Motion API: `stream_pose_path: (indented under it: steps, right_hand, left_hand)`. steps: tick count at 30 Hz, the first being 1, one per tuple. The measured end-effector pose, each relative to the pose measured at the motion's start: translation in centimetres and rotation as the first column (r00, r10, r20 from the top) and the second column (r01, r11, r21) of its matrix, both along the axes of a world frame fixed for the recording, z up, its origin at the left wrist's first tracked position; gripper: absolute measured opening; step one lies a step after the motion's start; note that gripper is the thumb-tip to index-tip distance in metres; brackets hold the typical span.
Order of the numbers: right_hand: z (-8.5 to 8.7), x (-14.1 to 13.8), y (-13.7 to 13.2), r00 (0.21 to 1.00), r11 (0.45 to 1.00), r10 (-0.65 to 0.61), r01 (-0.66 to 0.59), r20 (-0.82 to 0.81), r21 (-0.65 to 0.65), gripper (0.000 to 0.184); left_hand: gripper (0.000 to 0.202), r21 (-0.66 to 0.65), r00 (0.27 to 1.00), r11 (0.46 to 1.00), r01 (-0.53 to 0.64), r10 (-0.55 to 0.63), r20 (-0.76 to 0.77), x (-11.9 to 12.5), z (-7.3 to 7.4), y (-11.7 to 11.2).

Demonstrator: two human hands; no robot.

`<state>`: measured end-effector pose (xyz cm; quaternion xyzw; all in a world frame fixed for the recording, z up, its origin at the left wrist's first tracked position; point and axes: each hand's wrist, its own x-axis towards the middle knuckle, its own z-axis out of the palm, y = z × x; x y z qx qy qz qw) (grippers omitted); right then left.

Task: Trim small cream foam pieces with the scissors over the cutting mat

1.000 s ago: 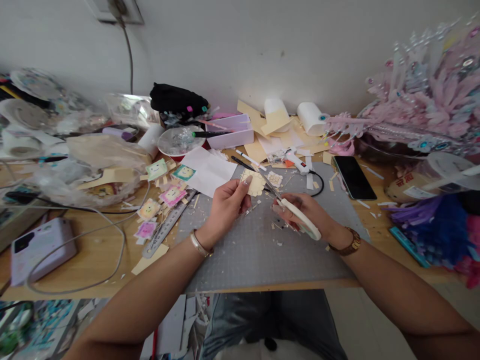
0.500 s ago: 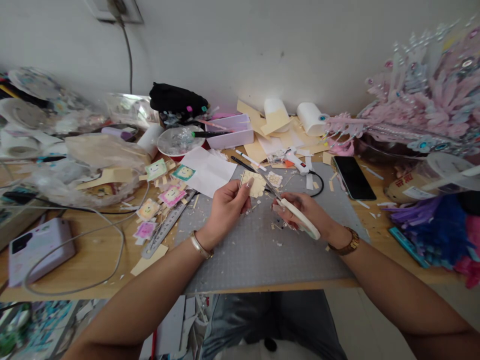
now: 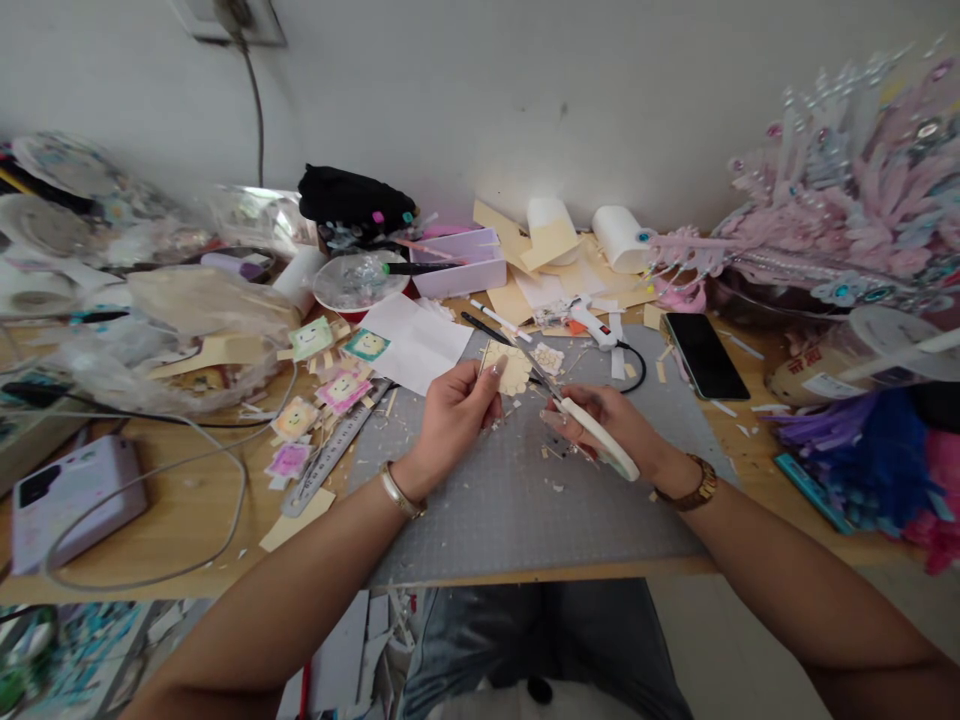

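Between thumb and fingers, my left hand [image 3: 459, 412] pinches a cream paper cutout [image 3: 513, 371] with a scalloped edge. My right hand [image 3: 604, 425] is closed around the cream handles of a pair of scissors [image 3: 600, 436]. Their blades point up and left, right beside the cutout's edge; whether they touch the paper I cannot tell. Just behind the blades, a small whitish flower-like cutout [image 3: 549, 357] lies on the grey cutting mat [image 3: 525, 530]. Paper snippets are scattered over the mat under my hands.
Left of the mat lie a metal ruler [image 3: 337, 447] and several coloured smiling-face paper pieces [image 3: 345, 390]. A white sheet [image 3: 420, 345], a lilac box [image 3: 469, 268] and a hot glue gun [image 3: 596, 322] with a cord stand behind. A phone [image 3: 707, 355] and a cup [image 3: 832, 360] are at right.
My right fingers have shifted slightly on the scissor handles. The cutout stays in my left hand at nearly the same place.
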<state>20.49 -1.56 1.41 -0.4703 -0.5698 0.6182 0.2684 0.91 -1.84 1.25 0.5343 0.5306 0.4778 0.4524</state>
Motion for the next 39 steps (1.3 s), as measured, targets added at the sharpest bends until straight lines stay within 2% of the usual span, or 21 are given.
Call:
stream_pose_path:
  steps: [7, 15, 30, 39]
  right_hand:
    - [-0.46, 0.20, -0.04, 1.000, 1.000, 0.006, -0.006, 0.029, 0.022, 0.030]
    - [-0.12, 0.08, -0.25, 0.998, 1.000, -0.004, 0.003, 0.060, 0.025, 0.037]
    - [-0.69, 0.58, 0.00, 1.000, 1.000, 0.013, -0.014, 0.022, 0.020, 0.031]
    - [-0.65, 0.32, 0.12, 0.999, 0.996, 0.044, -0.046, -0.028, -0.071, 0.029]
  left_hand:
    - [0.047, -0.001, 0.999, 1.000, 0.001, -0.001, 0.045, -0.06, -0.09, 0.14]
    - [0.046, -0.006, 0.999, 1.000, 0.007, -0.006, 0.050, -0.14, -0.28, 0.19]
    - [0.047, -0.010, 0.998, 1.000, 0.009, -0.008, 0.064, -0.16, -0.08, 0.14]
    - [0.040, -0.017, 0.991, 1.000, 0.002, 0.001, 0.135, -0.02, -0.12, 0.17]
